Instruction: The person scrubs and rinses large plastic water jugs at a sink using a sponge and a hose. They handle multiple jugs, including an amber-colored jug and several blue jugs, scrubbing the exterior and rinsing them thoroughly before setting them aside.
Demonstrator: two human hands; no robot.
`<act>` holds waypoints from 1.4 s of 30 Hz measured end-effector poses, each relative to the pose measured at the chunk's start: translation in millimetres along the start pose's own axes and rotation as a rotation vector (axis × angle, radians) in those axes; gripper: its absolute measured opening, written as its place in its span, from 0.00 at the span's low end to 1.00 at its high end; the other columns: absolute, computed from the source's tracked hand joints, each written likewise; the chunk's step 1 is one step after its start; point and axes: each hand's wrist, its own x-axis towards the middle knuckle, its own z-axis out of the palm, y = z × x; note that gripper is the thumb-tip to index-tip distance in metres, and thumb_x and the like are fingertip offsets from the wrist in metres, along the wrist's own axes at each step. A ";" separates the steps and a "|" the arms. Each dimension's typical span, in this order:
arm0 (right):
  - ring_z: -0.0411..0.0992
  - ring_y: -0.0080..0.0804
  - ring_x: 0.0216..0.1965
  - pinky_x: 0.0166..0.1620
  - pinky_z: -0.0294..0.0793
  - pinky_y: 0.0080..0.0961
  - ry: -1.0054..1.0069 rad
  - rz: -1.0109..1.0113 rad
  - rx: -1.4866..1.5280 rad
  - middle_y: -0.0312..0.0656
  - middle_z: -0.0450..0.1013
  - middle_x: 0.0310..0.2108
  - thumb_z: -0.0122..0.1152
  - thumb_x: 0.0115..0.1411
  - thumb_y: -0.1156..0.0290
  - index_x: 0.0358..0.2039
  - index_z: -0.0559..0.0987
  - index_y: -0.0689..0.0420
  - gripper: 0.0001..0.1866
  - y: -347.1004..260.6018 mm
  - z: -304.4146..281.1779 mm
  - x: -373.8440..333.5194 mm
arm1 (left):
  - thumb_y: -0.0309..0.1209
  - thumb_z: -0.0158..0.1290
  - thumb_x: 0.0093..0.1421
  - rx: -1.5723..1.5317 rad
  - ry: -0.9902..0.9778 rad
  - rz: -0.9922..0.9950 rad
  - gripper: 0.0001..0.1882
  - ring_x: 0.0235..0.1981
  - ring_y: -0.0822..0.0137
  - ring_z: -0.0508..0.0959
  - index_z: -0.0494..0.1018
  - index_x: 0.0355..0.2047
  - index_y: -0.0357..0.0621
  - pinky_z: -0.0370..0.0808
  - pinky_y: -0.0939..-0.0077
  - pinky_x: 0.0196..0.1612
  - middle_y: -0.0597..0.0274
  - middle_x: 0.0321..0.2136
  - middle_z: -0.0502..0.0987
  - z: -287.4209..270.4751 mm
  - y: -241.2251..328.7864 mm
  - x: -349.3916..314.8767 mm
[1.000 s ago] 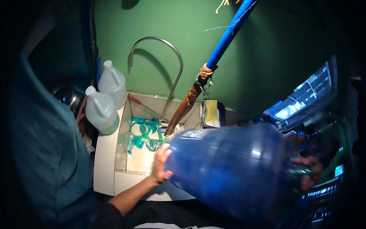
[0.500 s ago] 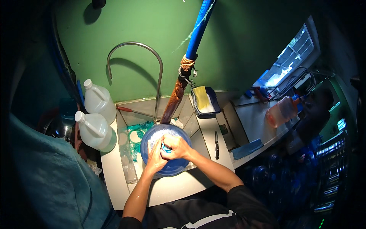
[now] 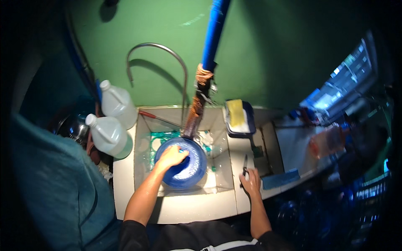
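A large round blue water jug [image 3: 190, 178], seen from above, stands in the tiled sink [image 3: 222, 161]. My left hand [image 3: 173, 156] lies over its top with curled fingers closed at the mouth. Whatever is under the fingertips is mostly hidden. To the right, my right hand [image 3: 251, 183] is on the sink's right ledge, its fingers closed around the dark handle of a knife [image 3: 246, 159]. The knife's blade points away from me.
Two white jugs [image 3: 109, 136] stand left of the sink. A curved metal faucet [image 3: 185, 83] and a blue pipe [image 3: 215, 33] rise behind. A dark tub [image 3: 247, 129] with a yellow sponge [image 3: 236, 113] and a blue cloth [image 3: 280, 179] are on the right.
My right hand has left the jug's top and moved right to the knife, which it now grips. My left hand has stayed at the jug. The whole view has shifted slightly.
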 end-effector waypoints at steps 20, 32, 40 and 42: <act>0.78 0.54 0.49 0.48 0.79 0.38 -0.303 -0.528 0.572 0.56 0.76 0.52 0.59 0.66 0.71 0.65 0.69 0.55 0.26 -128.9 93.0 -9.3 | 0.48 0.48 0.59 0.174 0.062 -0.090 0.30 0.48 0.37 0.79 0.80 0.38 0.26 0.74 0.51 0.54 0.24 0.42 0.77 16.1 22.9 33.2; 0.78 0.38 0.44 0.47 0.77 0.29 -0.194 -0.483 0.737 0.50 0.77 0.45 0.58 0.65 0.75 0.63 0.71 0.59 0.25 -119.2 106.8 -10.0 | 0.65 0.46 0.61 0.155 -0.016 -0.198 0.46 0.57 0.41 0.75 0.76 0.48 0.22 0.70 0.56 0.61 0.27 0.50 0.75 8.7 34.3 31.5; 0.80 0.52 0.42 0.41 0.80 0.39 -0.255 -0.638 0.523 0.53 0.77 0.50 0.57 0.67 0.70 0.64 0.71 0.52 0.24 -114.0 109.8 5.3 | 0.68 0.44 0.59 0.274 -0.123 -0.165 0.48 0.57 0.43 0.75 0.76 0.51 0.27 0.71 0.56 0.61 0.31 0.53 0.74 2.6 39.7 35.6; 0.81 0.50 0.39 0.38 0.81 0.38 -0.382 -0.628 0.378 0.51 0.78 0.49 0.58 0.66 0.70 0.63 0.72 0.52 0.24 -115.2 110.8 9.7 | 0.68 0.44 0.59 0.231 -0.082 -0.226 0.48 0.59 0.44 0.74 0.75 0.52 0.27 0.69 0.56 0.62 0.32 0.55 0.73 4.8 39.4 32.8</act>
